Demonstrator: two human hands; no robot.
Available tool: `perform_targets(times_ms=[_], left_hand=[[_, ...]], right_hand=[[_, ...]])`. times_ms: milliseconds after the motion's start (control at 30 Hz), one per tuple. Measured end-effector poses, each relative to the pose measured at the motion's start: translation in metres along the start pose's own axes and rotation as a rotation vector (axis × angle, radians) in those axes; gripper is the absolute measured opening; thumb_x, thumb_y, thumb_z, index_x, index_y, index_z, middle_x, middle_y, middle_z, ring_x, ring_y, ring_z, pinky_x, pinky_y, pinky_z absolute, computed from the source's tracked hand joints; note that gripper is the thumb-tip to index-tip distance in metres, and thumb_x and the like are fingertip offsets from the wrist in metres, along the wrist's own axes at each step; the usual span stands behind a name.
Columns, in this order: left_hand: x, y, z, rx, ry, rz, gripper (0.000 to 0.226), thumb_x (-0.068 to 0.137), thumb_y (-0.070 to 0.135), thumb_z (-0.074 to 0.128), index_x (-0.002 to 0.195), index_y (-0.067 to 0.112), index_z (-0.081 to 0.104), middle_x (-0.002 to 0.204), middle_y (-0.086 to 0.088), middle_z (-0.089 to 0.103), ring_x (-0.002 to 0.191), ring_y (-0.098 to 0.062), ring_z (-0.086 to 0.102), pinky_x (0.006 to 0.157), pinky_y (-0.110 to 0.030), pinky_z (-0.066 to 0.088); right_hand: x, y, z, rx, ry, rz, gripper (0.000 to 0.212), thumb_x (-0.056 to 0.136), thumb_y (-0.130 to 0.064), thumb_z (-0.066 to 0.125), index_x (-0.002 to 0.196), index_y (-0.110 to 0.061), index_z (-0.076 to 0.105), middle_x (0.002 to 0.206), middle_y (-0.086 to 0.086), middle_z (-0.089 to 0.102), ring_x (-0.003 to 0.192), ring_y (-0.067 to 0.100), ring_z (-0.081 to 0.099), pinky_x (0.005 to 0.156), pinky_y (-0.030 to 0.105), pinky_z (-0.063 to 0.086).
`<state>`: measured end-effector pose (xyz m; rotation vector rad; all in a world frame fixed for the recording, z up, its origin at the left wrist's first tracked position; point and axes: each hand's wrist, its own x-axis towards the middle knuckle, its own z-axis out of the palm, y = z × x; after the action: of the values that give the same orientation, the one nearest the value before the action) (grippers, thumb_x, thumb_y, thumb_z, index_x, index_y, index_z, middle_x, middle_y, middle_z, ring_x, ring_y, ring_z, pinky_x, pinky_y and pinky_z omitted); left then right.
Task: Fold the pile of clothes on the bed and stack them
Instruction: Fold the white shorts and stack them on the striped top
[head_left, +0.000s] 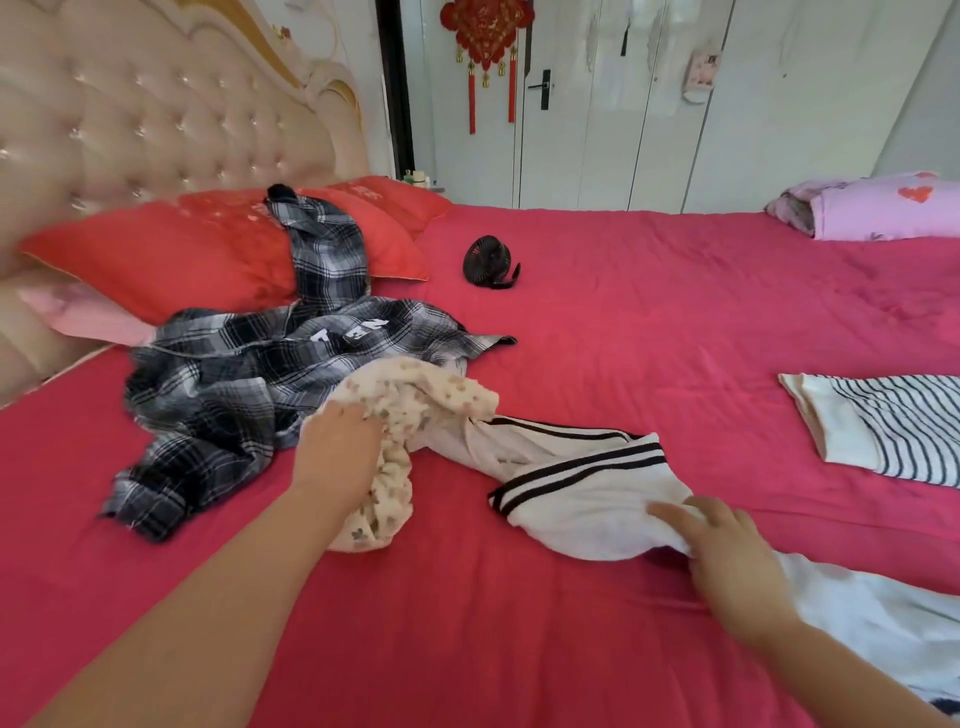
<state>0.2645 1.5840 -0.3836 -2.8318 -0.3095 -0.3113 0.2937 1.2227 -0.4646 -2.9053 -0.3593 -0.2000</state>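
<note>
**Two tangled garments being teased apart at the edge of the pile**

The floral garment (415, 400), a soft cream cloth with a small muted print, is lying crumpled in a loose roll on the bed (623, 312), at the near edge of the pile. The left hand (337, 441) is digging its curled fingers into the bunch and gripping a handful of it.

Touching the floral garment on its right, and seemingly twisted into it, the white garment (587, 499) with black bands is trailing toward the person. The right hand (727, 551) is curling its fingers over the near end and gathering a fold of it. With one piece in each hand, the grips look meant to draw the two apart so that one can be spread flat for folding.

Behind and to the left of the floral garment, partly under it, the plaid shirt (218, 384) is sprawling unfolded. It is a thin black-and-white check, with one sleeve running up over the glossy red pillows (171, 254).

Well to the right of the floral garment, a striped top (893, 426) is lying flatter and apart, possibly the start of the stack. Only part of it is showing.

Far behind the floral garment, a small black fan (488, 262) is sitting on the wrinkled pink cover.
</note>
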Motion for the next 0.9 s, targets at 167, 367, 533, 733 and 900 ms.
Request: perform_targets(times_ms=[167,367,533,733,900], left_hand=[[-0.010,0.048,0.001,-0.212,0.170,0.167,0.052,0.083,0.011,0.045,0.134,0.023,0.043,0.146,-0.007,0.029,0.137,-0.028,0.019,0.111,-0.048,0.003],[-0.026,0.090,0.043,-0.082,-0.225,0.381,0.074,0.087,0.049,0.052,0.147,0.026,0.015,0.157,-0.008,0.003,0.143,-0.033,-0.008,0.107,-0.059,-0.015],[-0.014,0.016,0.073,0.048,-0.370,0.102,0.065,0.096,0.042,0.039,0.150,0.023,0.006,0.157,-0.009,-0.011,0.143,-0.031,-0.015,0.114,-0.056,-0.002],[-0.017,0.011,0.064,0.011,-0.135,0.063,0.050,0.096,0.023,0.039,0.144,0.017,0.028,0.155,-0.009,0.014,0.143,-0.034,0.006,0.112,-0.055,-0.002],[-0.039,0.099,0.055,-0.369,-0.169,0.386,0.069,0.090,0.033,0.053,0.148,0.027,0.015,0.156,-0.006,0.014,0.143,-0.024,0.010,0.115,-0.046,0.005]], right_hand=[[-0.016,0.000,-0.003,0.013,-0.035,0.001,0.056,0.079,-0.008,0.037,0.123,-0.034,0.059,0.127,0.004,0.054,0.107,0.031,0.051,0.092,0.043,0.043],[-0.028,0.002,0.011,-0.070,-0.169,0.055,0.057,0.088,-0.016,0.037,0.132,-0.053,0.035,0.143,-0.014,0.030,0.129,0.014,0.031,0.105,0.034,0.031],[-0.029,0.005,0.013,-0.091,-0.155,0.056,0.058,0.089,-0.018,0.037,0.133,-0.054,0.031,0.144,-0.017,0.028,0.131,0.013,0.028,0.106,0.031,0.027],[-0.028,-0.002,0.012,-0.096,-0.140,0.081,0.059,0.086,-0.017,0.039,0.133,-0.052,0.035,0.142,-0.017,0.032,0.129,0.013,0.031,0.103,0.032,0.030],[-0.027,-0.014,0.010,-0.114,-0.131,0.074,0.052,0.089,-0.023,0.037,0.133,-0.052,0.034,0.139,-0.018,0.034,0.128,0.011,0.032,0.103,0.032,0.031]])
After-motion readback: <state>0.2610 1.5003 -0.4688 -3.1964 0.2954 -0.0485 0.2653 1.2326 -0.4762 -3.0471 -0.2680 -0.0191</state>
